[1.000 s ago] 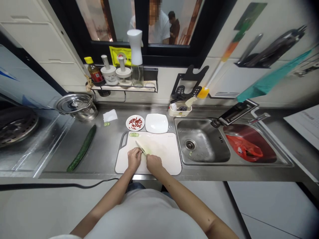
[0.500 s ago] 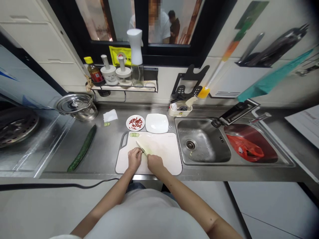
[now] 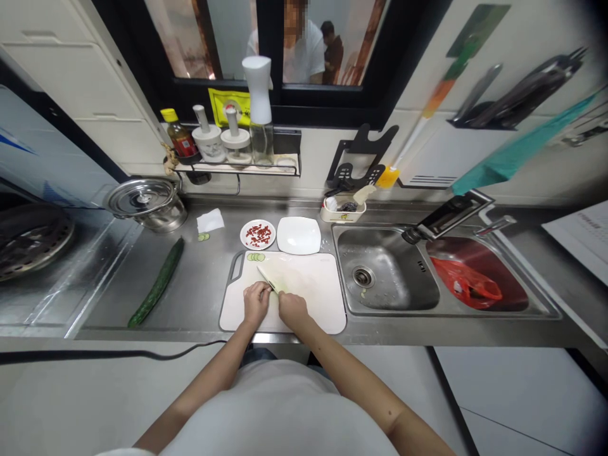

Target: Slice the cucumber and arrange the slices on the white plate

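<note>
My right hand [image 3: 292,309] grips a knife [image 3: 265,275], its pale blade angled up and left over the white cutting board [image 3: 316,285]. Beside the blade, my left hand [image 3: 256,301] is closed with bent fingers; whatever they press on is hidden under them. A faint green tint marks the board around the knife. Overlapping cucumber slices [image 3: 256,257] lie at the board's upper left. A whole cucumber [image 3: 156,284] rests on the steel counter to the left. Behind the board stand a small plate of chopped red pieces [image 3: 258,235] and a white square plate [image 3: 299,235].
A lidded steel pot [image 3: 147,204] stands back left, near a white paper [image 3: 209,221] and a few cucumber slices [image 3: 204,237]. On the right is a double sink [image 3: 387,269] with a red plastic bag [image 3: 465,284]. Seasoning jars [image 3: 236,144] line a wall rack.
My right hand and the knife have shifted slightly left. My left hand stays in nearly the same place.
</note>
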Tool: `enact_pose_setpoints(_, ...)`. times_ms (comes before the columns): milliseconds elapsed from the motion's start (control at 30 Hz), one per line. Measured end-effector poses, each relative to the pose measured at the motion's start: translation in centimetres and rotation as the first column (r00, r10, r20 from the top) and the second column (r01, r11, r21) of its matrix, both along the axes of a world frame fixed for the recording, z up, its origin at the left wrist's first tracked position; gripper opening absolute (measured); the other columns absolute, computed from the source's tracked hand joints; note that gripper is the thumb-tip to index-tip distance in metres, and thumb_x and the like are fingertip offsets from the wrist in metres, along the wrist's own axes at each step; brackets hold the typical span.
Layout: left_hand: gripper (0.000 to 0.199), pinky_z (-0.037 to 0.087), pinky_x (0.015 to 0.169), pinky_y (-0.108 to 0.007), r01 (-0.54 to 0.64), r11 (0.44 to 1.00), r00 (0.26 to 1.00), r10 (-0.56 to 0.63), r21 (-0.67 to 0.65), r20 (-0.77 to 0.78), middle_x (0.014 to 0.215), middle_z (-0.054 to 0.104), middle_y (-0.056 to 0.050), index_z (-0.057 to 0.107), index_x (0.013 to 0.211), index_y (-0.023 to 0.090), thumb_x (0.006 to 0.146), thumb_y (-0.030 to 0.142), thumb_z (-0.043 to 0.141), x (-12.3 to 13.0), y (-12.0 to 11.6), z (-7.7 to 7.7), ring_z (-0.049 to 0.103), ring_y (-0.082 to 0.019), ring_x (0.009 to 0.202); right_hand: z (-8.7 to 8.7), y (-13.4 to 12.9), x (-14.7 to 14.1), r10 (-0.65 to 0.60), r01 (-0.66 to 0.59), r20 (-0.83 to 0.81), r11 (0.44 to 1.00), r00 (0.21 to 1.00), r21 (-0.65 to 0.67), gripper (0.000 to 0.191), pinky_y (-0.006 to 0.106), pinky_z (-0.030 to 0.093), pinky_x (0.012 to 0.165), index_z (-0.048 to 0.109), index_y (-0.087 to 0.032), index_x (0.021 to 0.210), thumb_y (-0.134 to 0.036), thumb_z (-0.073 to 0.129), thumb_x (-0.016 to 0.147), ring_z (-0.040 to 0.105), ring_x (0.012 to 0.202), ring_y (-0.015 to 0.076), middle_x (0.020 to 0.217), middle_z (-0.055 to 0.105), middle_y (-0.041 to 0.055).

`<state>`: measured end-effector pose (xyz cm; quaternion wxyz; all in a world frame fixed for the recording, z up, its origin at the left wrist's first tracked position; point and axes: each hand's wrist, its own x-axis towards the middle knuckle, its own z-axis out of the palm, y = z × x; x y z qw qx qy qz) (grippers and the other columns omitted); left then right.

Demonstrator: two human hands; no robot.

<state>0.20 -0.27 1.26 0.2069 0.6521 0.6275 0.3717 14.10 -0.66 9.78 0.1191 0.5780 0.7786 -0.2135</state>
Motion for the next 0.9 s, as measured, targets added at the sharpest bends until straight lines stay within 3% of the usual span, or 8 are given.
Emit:
enact_pose_setpoints(267, 0.015, 0.044, 0.078, -0.032, -0.009, 1.000, 1.000, 0.010, -0.013, 0.006, 0.081, 0.068, -0.004, 0.061, 0.077, 0.021, 0.086, 0.026, 0.050, 0.0, -0.1, 0.3, 0.061, -0.018, 0.078, 0.5, -0.2, -0.3, -0.031, 0.031, 0.010, 0.999, 0.999, -0.014, 0.030, 0.027, 0.047, 0.077, 0.059, -0.014, 0.107, -0.009, 0.035, 0.090, 0.066, 0.096, 0.0195, 0.097, 0.070, 0.0127)
enact_pose_setpoints(567, 0.017, 0.043, 0.075, -0.031, -0.032, 0.999, 0.999, 0.032, -0.003, 0.012, 0.079, 0.068, -0.003, 0.061, 0.076, 0.020, 0.087, 0.029, 0.050, 0.1, -0.1, -0.1, 0.061, -0.018, 0.078, 0.6, -1.8, 1.4, -0.081, 0.082, 0.031, 0.996, 0.996, -0.040, 0.029, 0.030, 0.047, 0.076, 0.059, -0.014, 0.106, -0.010, 0.036, 0.089, 0.066, 0.095, 0.0217, 0.097, 0.069, 0.0149)
enact_pose_setpoints(900, 0.016, 0.043, 0.077, -0.032, -0.037, 0.999, 0.999, 0.037, -0.004, 0.028, 0.080, 0.068, -0.004, 0.062, 0.077, 0.021, 0.086, 0.028, 0.051, 0.1, -0.1, 0.0, 0.061, -0.018, 0.078, 0.8, 0.2, -0.4, -0.060, 0.060, 0.020, 0.998, 0.998, 0.003, 0.028, 0.028, 0.047, 0.074, 0.059, -0.014, 0.106, -0.010, 0.037, 0.090, 0.067, 0.094, 0.0202, 0.098, 0.069, 0.0132)
